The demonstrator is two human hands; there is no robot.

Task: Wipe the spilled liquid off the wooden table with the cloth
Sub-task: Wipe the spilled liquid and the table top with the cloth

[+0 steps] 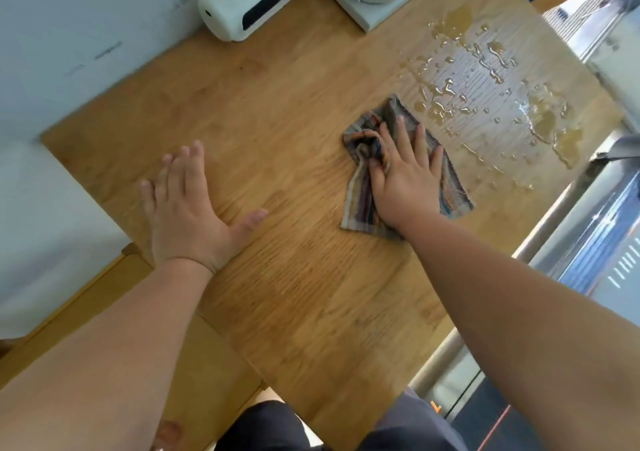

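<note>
Head view: right hand (403,173) lies flat, fingers spread, pressing the striped cloth (450,187) near the wooden table's (294,111) right edge beside the spilled liquid (485,79); left hand (187,208) rests open and empty.

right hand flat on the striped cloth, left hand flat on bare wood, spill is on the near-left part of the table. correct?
Not quite. The spill is on the far-right part of the table, just beyond the striped cloth, not near-left. The head view shows it. The rest holds: right hand flat on the cloth, left hand flat on bare wood.
</note>
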